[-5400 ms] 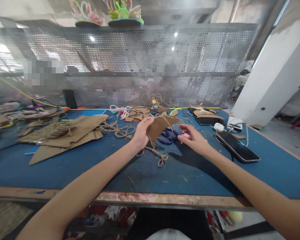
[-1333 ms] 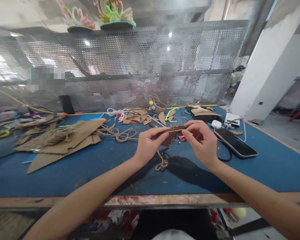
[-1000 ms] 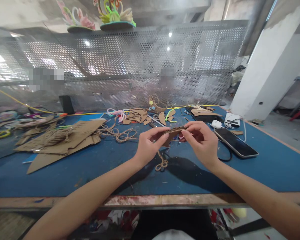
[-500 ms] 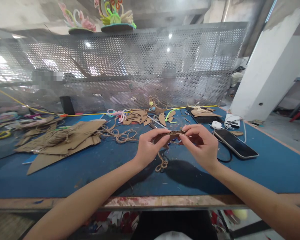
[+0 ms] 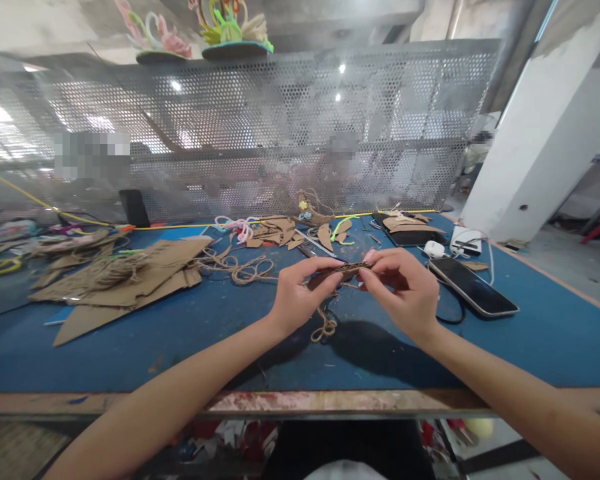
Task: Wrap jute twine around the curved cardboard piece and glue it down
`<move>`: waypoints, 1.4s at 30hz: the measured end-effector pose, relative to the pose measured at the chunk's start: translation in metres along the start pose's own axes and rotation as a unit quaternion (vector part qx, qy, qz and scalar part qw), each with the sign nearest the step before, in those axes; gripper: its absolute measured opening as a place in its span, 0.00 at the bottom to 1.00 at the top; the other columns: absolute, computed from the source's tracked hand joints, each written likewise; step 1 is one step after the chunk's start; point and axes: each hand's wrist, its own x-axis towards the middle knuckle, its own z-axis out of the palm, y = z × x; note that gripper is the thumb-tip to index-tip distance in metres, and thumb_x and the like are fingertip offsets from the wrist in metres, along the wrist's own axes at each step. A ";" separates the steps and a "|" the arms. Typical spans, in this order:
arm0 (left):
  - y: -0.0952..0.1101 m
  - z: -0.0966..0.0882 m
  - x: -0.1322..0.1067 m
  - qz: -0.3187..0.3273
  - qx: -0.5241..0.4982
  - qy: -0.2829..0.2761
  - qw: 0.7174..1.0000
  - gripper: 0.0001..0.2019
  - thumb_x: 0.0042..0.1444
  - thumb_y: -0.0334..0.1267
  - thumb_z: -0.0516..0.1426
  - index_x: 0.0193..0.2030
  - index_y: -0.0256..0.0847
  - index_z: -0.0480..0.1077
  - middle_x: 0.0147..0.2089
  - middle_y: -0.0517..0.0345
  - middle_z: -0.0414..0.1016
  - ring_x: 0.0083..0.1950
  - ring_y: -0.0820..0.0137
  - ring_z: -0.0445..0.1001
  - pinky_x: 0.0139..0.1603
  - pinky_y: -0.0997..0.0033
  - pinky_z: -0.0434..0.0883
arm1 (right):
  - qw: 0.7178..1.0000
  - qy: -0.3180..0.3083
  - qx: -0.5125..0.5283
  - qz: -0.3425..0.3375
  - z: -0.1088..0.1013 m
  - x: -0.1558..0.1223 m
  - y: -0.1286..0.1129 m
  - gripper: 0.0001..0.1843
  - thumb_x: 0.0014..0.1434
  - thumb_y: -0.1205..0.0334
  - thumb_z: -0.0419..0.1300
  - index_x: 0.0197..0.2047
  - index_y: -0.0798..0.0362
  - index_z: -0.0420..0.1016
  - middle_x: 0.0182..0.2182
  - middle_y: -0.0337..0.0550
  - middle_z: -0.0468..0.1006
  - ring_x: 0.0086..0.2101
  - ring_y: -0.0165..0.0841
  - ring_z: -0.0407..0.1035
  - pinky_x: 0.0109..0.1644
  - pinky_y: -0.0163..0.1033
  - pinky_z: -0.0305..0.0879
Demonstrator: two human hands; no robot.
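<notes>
Between my two hands is a small curved piece of cardboard [image 5: 351, 268], held edge-up just above the blue table mat. My left hand [image 5: 305, 291] pinches its left end between thumb and fingers. At the other end, my right hand [image 5: 403, 288] pinches it the same way, fingertips along the upper edge. Twine [image 5: 324, 329] lies looped on the mat below the piece; whether it is joined to the cardboard I cannot tell. A pen-like tool [image 5: 307, 251] lies just behind my left hand.
Stacked cardboard sheets [image 5: 145, 273] with coiled twine on top lie at left, loose twine [image 5: 250, 270] beside them. Cardboard scraps [image 5: 275, 231] and pipe cleaners [image 5: 237, 227] lie at the back. A phone [image 5: 473, 287] and white charger [image 5: 434, 249] sit at right. A perforated metal screen [image 5: 280, 133] stands behind.
Both hands keep their grip on the cardboard, which has tilted very slightly. Otherwise the view has only shifted a little.
</notes>
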 end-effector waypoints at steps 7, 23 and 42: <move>0.002 0.001 0.003 -0.055 -0.059 0.014 0.997 0.07 0.53 0.38 0.61 0.37 0.39 0.77 0.34 0.56 0.82 0.31 0.71 0.79 0.33 0.75 0.77 | 1.000 -0.003 0.024 0.013 0.001 -0.001 0.001 0.04 0.56 0.67 0.63 0.32 0.50 0.72 0.35 0.44 0.74 0.36 0.34 0.73 0.30 0.37 0.77; -0.002 -0.002 0.002 -0.027 -0.001 0.011 1.000 0.07 0.55 0.37 0.60 0.39 0.40 0.78 0.38 0.55 0.82 0.37 0.69 0.79 0.38 0.73 0.75 | 0.998 0.014 0.057 0.033 0.003 -0.002 0.004 0.05 0.56 0.67 0.63 0.32 0.49 0.70 0.34 0.42 0.76 0.34 0.34 0.75 0.32 0.39 0.78; -0.001 -0.004 0.001 0.008 0.007 -0.007 1.000 0.09 0.55 0.41 0.60 0.40 0.40 0.77 0.38 0.53 0.81 0.38 0.68 0.78 0.41 0.70 0.74 | 1.000 0.007 0.007 -0.029 0.000 -0.003 0.005 0.10 0.57 0.69 0.62 0.35 0.49 0.63 0.33 0.39 0.77 0.31 0.30 0.75 0.33 0.37 0.75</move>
